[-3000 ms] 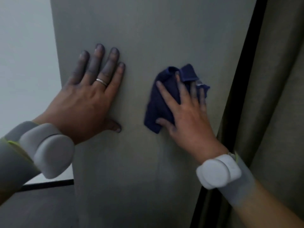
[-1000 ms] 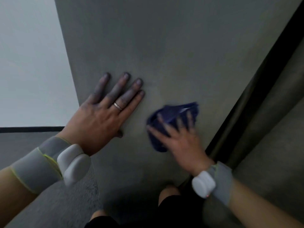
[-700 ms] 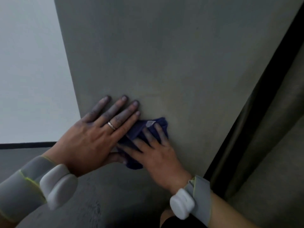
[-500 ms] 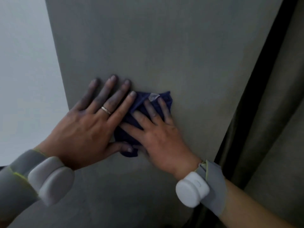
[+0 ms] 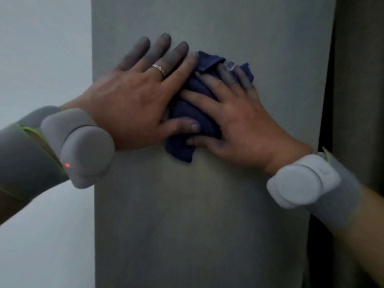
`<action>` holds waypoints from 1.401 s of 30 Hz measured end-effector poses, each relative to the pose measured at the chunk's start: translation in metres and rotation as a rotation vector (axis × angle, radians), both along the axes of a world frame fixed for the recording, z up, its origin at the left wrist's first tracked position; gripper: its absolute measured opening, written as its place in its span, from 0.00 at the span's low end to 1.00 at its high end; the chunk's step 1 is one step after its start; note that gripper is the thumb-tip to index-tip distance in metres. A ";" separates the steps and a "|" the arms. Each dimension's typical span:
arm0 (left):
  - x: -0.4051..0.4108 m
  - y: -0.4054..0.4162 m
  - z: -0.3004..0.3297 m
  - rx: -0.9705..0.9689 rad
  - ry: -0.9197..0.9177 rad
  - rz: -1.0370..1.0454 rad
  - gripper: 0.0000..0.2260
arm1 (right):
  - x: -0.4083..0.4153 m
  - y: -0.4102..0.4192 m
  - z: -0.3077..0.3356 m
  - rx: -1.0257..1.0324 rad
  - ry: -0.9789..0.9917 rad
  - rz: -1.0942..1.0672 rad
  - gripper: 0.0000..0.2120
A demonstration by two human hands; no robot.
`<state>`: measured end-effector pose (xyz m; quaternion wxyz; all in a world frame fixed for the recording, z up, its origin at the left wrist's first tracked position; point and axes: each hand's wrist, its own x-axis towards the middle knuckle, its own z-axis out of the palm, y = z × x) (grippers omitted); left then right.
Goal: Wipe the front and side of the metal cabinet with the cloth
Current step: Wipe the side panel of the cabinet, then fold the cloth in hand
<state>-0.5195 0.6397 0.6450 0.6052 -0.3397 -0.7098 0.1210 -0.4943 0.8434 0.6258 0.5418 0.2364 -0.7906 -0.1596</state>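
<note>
We pressed the crumpled dark-blue cloth (image 5: pixel 193 113) against the grey metal cabinet panel (image 5: pixel 207 215), right hand (image 5: pixel 241 119) grip spread flat, left hand (image 5: pixel 133 96) flat, bracing.

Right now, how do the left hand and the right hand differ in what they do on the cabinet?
The right hand presses flat on the blue cloth; the left hand lies mostly on bare cabinet, only its thumb and index finger on the cloth. The left wears a ring; the right shows none. Both are flat with spread fingers and wear wrist devices.

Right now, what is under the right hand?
The blue cloth, pressed flat against the grey cabinet by the right hand. The cloth's middle is covered; the left thumb overlaps its edge.
</note>
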 end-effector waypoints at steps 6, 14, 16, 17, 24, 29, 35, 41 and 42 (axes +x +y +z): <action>-0.013 0.003 0.116 0.018 0.064 -0.076 0.40 | -0.006 0.004 0.114 -0.068 0.100 0.071 0.34; -0.018 0.000 0.234 -0.012 0.073 -0.121 0.41 | -0.004 -0.001 0.227 -0.173 0.120 0.211 0.29; -0.018 0.000 0.249 -0.040 0.044 -0.142 0.42 | 0.009 -0.007 0.238 -0.210 0.106 0.188 0.27; -0.016 -0.002 0.252 -0.048 0.022 -0.156 0.43 | 0.013 -0.014 0.241 -0.242 0.107 0.174 0.26; -0.012 -0.038 0.254 -0.092 -0.018 -0.460 0.37 | 0.056 -0.096 0.213 -0.570 0.092 0.030 0.28; 0.003 -0.045 0.225 -0.265 -0.287 -0.909 0.22 | 0.107 -0.145 0.184 -0.805 0.083 -0.147 0.35; 0.048 -0.030 0.176 -0.376 -0.407 -1.239 0.09 | 0.177 -0.185 0.136 -1.033 -0.015 -0.487 0.29; 0.155 -0.019 0.098 -0.536 -0.667 -1.572 0.08 | 0.298 -0.235 0.056 -1.209 0.137 -0.792 0.21; 0.171 -0.022 0.085 -0.594 -0.704 -1.619 0.08 | 0.316 -0.245 0.043 -1.219 0.142 -0.834 0.20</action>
